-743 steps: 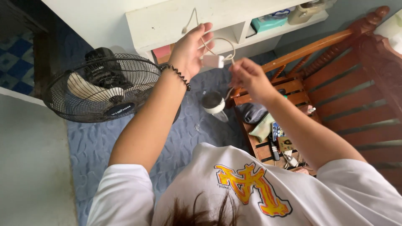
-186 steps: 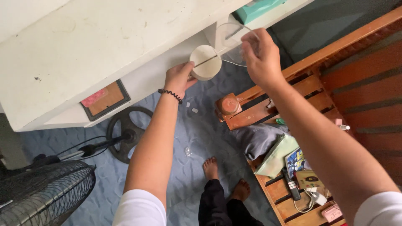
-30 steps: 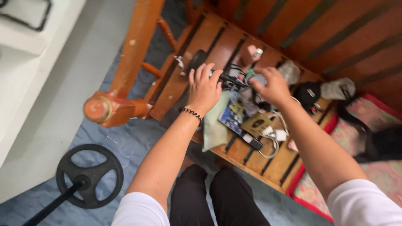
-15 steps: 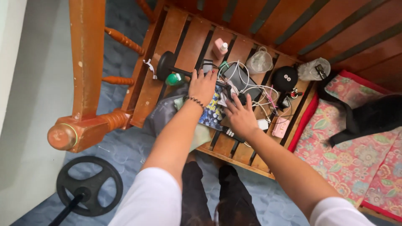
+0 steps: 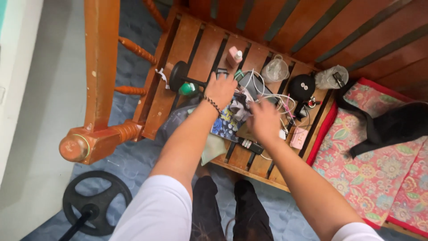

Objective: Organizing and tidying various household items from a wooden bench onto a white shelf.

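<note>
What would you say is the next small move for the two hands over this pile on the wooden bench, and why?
Probably lift the right hand clear and pick out one white cable. The cables lie tangled among small things on the bench, and the left hand already rests on the pile.

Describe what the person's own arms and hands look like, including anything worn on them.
Both arms are bare from the upper arm down, with short white sleeves at the shoulders. The left hand has a dark spiral coil band around its wrist. The right hand is motion-blurred and shows no visible band, ring or glove.
</note>
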